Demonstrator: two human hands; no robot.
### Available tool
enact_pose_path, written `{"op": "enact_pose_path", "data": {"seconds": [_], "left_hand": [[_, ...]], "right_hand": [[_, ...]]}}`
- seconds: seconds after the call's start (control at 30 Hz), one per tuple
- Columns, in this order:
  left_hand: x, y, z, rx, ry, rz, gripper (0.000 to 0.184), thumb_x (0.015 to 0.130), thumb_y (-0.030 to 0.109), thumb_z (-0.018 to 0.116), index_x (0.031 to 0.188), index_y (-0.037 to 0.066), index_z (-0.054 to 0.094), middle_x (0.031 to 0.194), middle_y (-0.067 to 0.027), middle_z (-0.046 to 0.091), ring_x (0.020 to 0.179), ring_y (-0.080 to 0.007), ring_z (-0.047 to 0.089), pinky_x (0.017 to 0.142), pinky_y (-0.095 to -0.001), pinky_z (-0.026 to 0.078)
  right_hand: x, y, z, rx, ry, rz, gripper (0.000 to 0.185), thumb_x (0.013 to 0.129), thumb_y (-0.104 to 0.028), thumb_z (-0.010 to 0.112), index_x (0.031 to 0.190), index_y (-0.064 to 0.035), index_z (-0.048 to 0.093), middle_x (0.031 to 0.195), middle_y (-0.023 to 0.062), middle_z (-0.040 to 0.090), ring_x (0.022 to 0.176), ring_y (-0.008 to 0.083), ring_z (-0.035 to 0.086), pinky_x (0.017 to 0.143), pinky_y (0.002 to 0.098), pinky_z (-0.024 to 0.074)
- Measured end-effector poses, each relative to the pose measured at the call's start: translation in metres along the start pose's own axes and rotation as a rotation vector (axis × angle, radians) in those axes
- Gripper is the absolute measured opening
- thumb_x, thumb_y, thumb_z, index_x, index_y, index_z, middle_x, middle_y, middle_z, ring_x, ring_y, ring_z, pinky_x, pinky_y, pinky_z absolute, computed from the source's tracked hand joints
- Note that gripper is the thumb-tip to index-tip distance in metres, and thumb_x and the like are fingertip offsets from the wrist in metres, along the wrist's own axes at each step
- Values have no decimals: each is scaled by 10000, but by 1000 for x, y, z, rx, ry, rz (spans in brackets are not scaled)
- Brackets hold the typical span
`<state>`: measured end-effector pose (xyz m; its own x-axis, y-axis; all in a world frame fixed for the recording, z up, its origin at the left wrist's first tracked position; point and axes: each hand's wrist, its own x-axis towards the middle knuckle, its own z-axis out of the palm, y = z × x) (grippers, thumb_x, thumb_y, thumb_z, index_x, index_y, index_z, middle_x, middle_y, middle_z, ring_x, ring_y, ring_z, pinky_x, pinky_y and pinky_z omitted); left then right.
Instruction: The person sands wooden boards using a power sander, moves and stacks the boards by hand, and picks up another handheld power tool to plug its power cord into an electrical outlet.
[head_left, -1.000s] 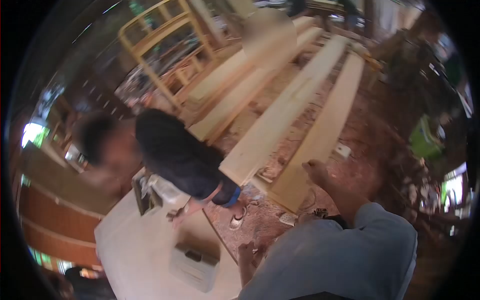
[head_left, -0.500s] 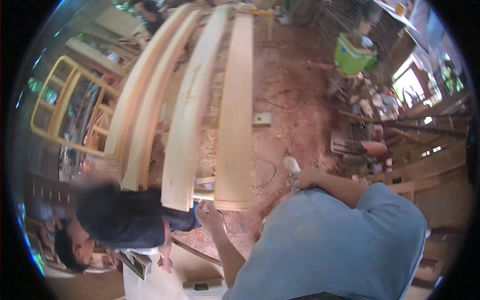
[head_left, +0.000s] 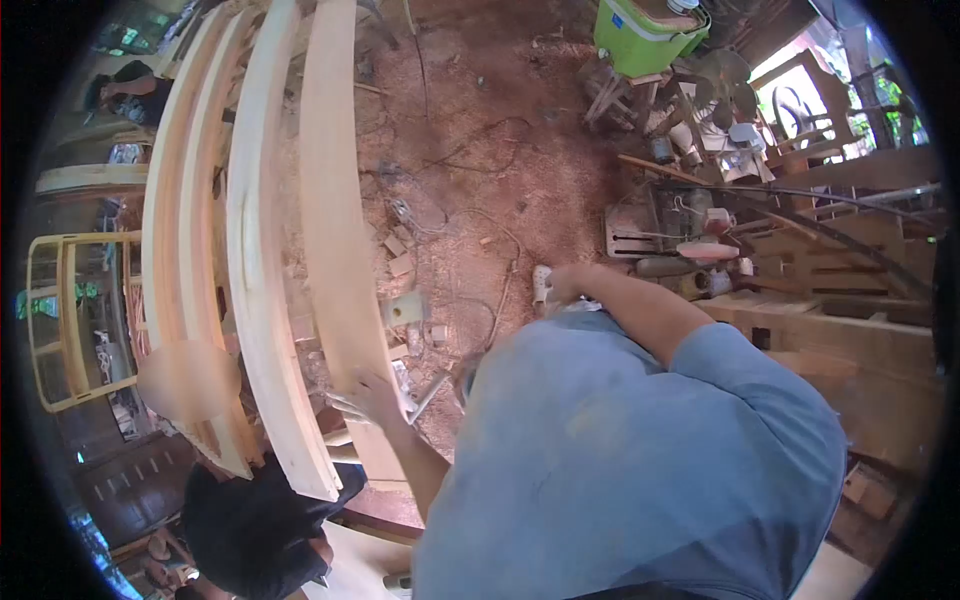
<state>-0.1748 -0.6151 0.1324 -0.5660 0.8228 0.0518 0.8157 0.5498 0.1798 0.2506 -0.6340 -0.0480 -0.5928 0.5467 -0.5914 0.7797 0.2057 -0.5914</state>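
Note:
My left hand (head_left: 378,402) lies on the near part of a long pale wooden board (head_left: 340,240), its fingers stretched across the surface. A thin whitish strip shows by the fingertips, too blurred to name. Just right of this hand is a grey bent metal piece (head_left: 430,396). To the left of the board runs a second long plank (head_left: 258,220), with a gap between them. My right hand (head_left: 566,284) hangs low in front of my blue shirt, above a white shoe with holes (head_left: 542,284). Its fingers are mostly hidden, and I cannot see whether it holds anything.
More long boards (head_left: 165,210) lie at the left. A co-worker in a black shirt (head_left: 255,525) bends at the near ends; another person (head_left: 135,92) is at far left. Wood scraps and a cord cover the floor (head_left: 480,190). A green bin (head_left: 645,40) stands at the back.
My view has swung, so the boards appear further left. My left hand has come onto the board's top from near its end. The co-worker has bent lower by the plank ends.

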Motion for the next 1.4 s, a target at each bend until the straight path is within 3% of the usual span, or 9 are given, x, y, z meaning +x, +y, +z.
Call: {"op": "enact_pose_path", "data": {"seconds": [0.17,0.3,0.63,0.73,0.87,0.93,1.2,1.3,1.4], "left_hand": [[65,48,5,121,1,-240,861,1000,586,361,1542,-72,240,1659,-202,140,1536,-356,118,1210,-574,152],[95,12,27,180,96,-367,820,987,640,332,1324,-74,554,1288,-256,615,1139,-443,606,1010,-562,448],[94,20,51,210,337,-536,481,1010,441,475,1188,3,561,1100,-214,683,945,-386,663,787,-476,573],[126,61,76,-45,531,-327,458,1005,416,516,1089,-22,622,1113,-192,687,922,-350,660,791,-449,570],[203,190,113,-210,512,-103,453,992,413,537,1087,-17,646,1204,-198,628,1020,-346,577,863,-476,497],[242,284,130,-140,387,-62,465,983,427,531,1152,5,630,1286,-218,567,1133,-367,497,933,-521,427],[330,643,161,-27,166,107,555,950,458,528,1331,59,589,1516,-283,400,1469,-428,258,1146,-646,224],[356,678,179,92,52,108,524,936,424,560,1290,41,613,1475,-267,450,1421,-431,333,1125,-635,282],[371,709,170,-352,78,-189,407,933,357,584,1136,10,649,1296,-233,583,1167,-400,558,930,-521,478]], "right_hand": [[-38,74,-38,373,597,351,300,911,-323,607,1052,-95,741,1076,167,717,1001,387,671,888,456,540],[-66,145,-6,-720,-14,212,166,878,-165,608,995,-132,722,1002,24,703,962,221,664,790,349,533],[-84,215,-56,1181,112,915,356,954,-393,559,1158,-128,683,890,158,706,871,348,718,704,514,556],[-50,323,-59,132,454,161,252,874,-319,649,925,-100,762,862,95,758,735,240,720,568,424,541],[-22,318,-312,-130,355,545,94,825,-199,651,795,-158,730,753,32,701,660,186,677,530,374,523],[-29,329,-382,1669,865,450,272,903,-209,618,1157,-114,645,970,25,686,697,179,633,554,317,489],[33,537,-482,226,637,241,137,900,-128,604,1005,-56,654,798,36,641,708,199,640,550,345,481],[59,674,-435,1823,218,248,211,915,-334,503,846,-167,610,682,41,493,516,251,443,411,403,352],[48,676,-493,1494,545,311,186,910,-312,529,882,-160,631,723,65,568,561,256,517,460,400,393]]}}
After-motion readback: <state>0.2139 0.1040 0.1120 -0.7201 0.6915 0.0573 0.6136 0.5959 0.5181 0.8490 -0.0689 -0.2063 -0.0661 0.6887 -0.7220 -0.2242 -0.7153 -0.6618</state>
